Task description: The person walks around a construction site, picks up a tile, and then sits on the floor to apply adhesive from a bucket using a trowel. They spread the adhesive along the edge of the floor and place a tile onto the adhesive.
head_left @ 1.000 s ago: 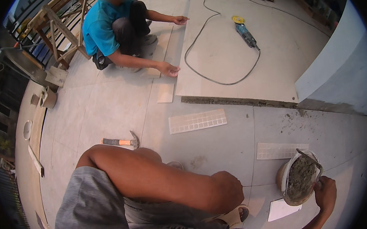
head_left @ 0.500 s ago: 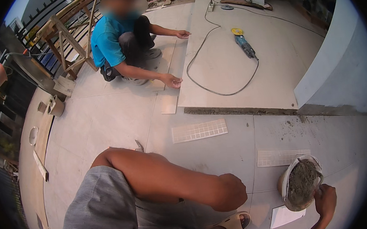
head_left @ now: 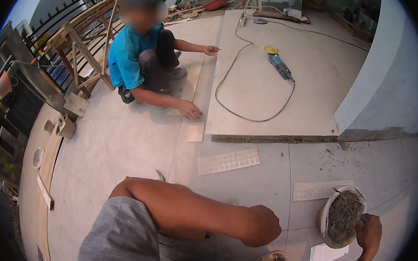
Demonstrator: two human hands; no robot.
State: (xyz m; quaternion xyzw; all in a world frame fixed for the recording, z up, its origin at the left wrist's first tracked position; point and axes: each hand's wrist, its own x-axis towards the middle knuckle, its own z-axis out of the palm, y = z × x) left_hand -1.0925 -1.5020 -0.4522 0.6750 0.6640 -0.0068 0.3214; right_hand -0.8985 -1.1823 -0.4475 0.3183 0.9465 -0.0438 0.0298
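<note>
My left hand [head_left: 264, 225], fingers curled and partly hidden, hangs at the end of my bent forearm in the lower middle. At lower right, my right hand [head_left: 368, 231] grips the rim of a bucket [head_left: 325, 219] of grey mortar [head_left: 343, 215], with a tool lying across its top. A gridded pale tile strip [head_left: 310, 190] lies behind the bucket, another [head_left: 228, 160] farther left. A white tile piece [head_left: 324, 255] lies below the bucket. A hammer head [head_left: 160, 175] shows behind my left forearm.
A co-worker in blue [head_left: 127, 63] squats beside the raised tiled slab [head_left: 236, 99], hands near its left edge. On it lie an angle grinder [head_left: 279, 65] and cords. A white wall [head_left: 381, 94] stands right, a wooden trestle [head_left: 80, 52] and bucket [head_left: 64, 126] left.
The view has tilted, so the scene sits lower in the picture. The co-worker's nearer hand has moved off the slab edge toward the narrow tile strip. My left forearm now hides most of the hammer.
</note>
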